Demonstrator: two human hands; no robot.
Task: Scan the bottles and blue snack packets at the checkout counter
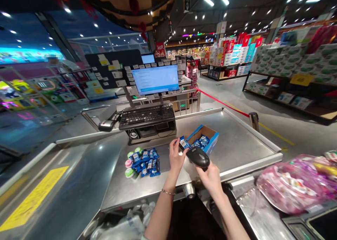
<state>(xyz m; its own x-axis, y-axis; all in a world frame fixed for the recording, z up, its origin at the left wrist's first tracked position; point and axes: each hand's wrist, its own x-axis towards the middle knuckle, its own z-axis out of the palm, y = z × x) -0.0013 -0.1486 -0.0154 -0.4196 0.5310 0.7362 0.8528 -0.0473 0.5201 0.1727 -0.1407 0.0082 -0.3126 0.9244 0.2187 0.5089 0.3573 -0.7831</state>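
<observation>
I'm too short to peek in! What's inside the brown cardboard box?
The cardboard box holds a pile of small blue packets. They cover the bottom of the box, so it can't be seen. The black handheld scanner hides part of the box's front too.

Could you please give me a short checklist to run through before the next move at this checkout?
1. Small blue packet held in left hand, barcode showing: ok.
2. Black handheld scanner gripped in right hand, front toward packet: ok.
3. Scanner reading that barcode: cannot tell.
4. Open brown cardboard box with blue flaps upright on steel counter: ok.
5. Loose blue packets lying beside box: ok.
6. Bright computer monitor showing the packet: cannot tell, text too small.
</observation>
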